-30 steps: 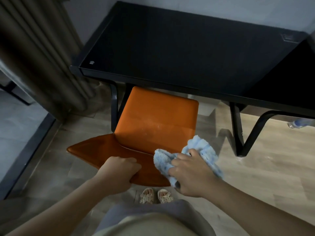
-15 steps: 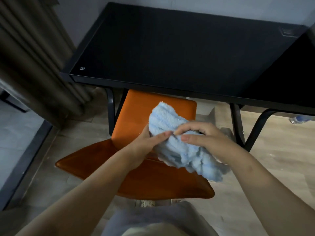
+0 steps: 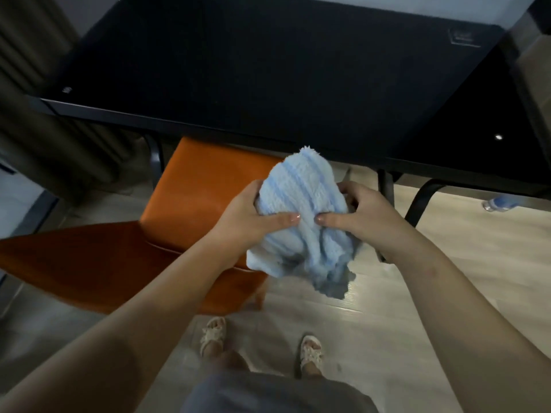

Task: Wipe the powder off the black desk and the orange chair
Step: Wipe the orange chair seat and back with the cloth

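Two hands, left (image 3: 250, 216) and right (image 3: 362, 217), clamped on cloth (image 3: 304, 216) between them, chair (image 3: 190, 210) below left hand, desk (image 3: 268, 70) beyond

black desk (image 3: 268, 70) | corner marks too small to read | no legible text

your left hand (image 3: 250, 217) and right hand (image 3: 362, 217) meet out front, arms extended, fingers curled closed, thumbs almost touching.

floor (image 3: 387, 308): light wood | on it: black desk (image 3: 268, 70), orange chair (image 3: 208, 189), bottle (image 3: 501, 202) at right
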The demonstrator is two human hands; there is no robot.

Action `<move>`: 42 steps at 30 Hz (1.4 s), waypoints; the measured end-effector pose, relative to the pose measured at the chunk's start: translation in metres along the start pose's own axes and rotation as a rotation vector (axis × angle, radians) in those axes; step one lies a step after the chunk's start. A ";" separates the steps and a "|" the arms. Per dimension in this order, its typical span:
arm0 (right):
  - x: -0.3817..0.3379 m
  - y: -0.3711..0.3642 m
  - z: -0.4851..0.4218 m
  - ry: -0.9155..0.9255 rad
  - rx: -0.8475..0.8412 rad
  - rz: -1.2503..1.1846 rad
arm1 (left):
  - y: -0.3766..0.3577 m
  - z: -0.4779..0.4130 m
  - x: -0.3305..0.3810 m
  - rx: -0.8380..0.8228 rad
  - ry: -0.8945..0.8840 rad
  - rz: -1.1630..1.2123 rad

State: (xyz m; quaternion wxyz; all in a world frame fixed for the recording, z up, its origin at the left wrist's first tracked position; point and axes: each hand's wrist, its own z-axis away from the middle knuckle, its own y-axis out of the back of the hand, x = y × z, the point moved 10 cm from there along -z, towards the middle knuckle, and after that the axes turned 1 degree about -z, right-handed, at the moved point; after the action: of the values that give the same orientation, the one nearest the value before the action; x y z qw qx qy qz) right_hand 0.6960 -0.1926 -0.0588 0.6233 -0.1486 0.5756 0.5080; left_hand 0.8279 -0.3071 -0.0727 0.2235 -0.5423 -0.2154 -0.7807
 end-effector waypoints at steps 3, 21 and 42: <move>0.014 0.031 0.017 0.045 -0.016 -0.028 | -0.033 0.006 0.011 0.062 -0.034 -0.104; 0.037 0.134 0.005 0.202 0.179 0.012 | -0.060 -0.010 0.009 0.191 0.064 -0.523; -0.011 0.056 -0.108 0.159 -0.293 0.283 | -0.058 -0.102 -0.005 -0.343 0.002 -0.697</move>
State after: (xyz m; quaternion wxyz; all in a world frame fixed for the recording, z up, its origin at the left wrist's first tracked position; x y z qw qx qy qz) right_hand 0.5919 -0.2563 -0.0585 0.4704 -0.1950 0.5579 0.6553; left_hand 0.7186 -0.3184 -0.1152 -0.1488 -0.4654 -0.2530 -0.8350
